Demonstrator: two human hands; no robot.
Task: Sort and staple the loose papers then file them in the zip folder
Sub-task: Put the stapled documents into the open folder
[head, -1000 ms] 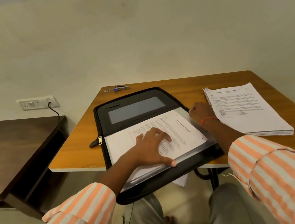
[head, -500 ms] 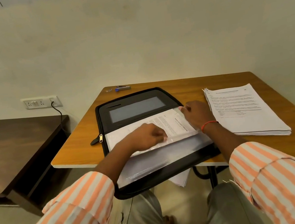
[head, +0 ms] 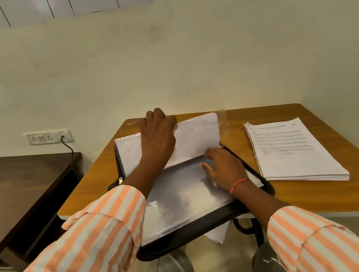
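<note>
Standing in left grip (head: 157,139): sleeved papers (head: 197,137)

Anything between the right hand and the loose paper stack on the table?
Nothing visible. The right hand rests on the clear sleeve in the zip folder; only bare table lies between the folder's edge and the paper stack. The left hand holds the flipped sleeve, off that path.

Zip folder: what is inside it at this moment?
A glossy clear sleeve lies in the near half, the right hand resting on it. The left hand holds a sleeve of white sheets turned back, which covers the far half.
</note>
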